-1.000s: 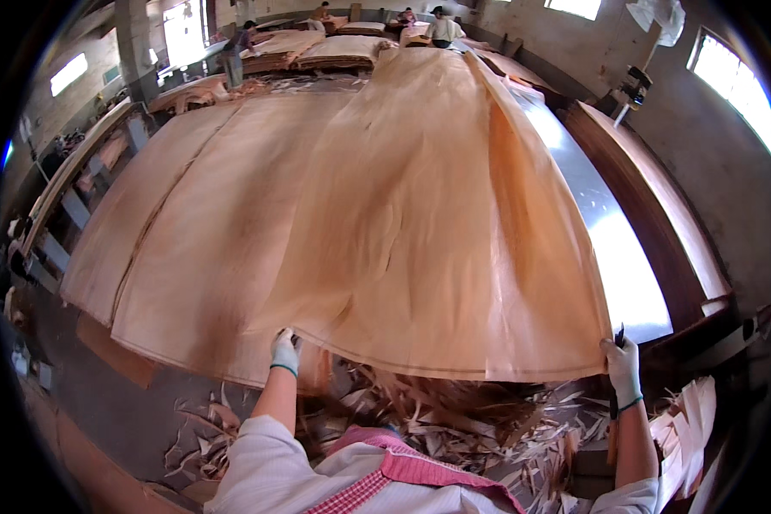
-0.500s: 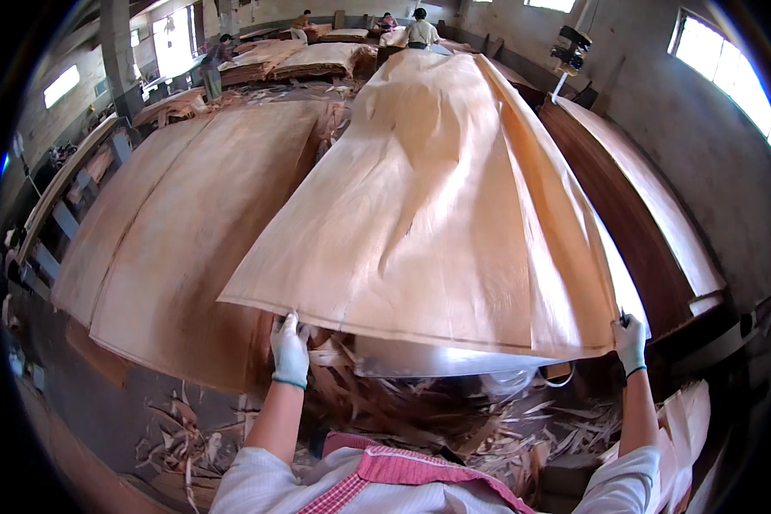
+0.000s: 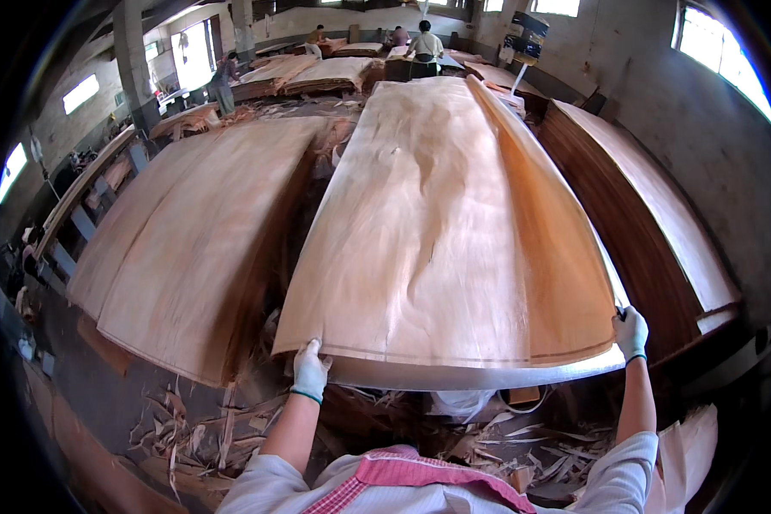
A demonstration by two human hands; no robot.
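A large, pale wood veneer sheet (image 3: 411,248) stretches away from me over a shiny metal-topped table (image 3: 488,378). Ripples run down its middle, and a darker orange fold lies along its right side. My left hand (image 3: 311,372), in a white glove with a green cuff, pinches the sheet's near edge close to its left corner. At the near right corner, my gloved right hand (image 3: 632,334) is closed on the edge. A small dark thing shows at the right fingers; I cannot make out what it is.
A veneer stack (image 3: 188,248) stands left, and a tall dark-sided stack (image 3: 634,214) lines the right wall. Veneer scraps (image 3: 180,428) litter the floor. A white bag (image 3: 461,403) hangs below the table. Several people work farther back, one person (image 3: 425,50) beyond the table's far end.
The sheet has come down flatter over the table, and its near left corner has shifted right. My left hand has moved right and down with it; the right hand stays at its corner.
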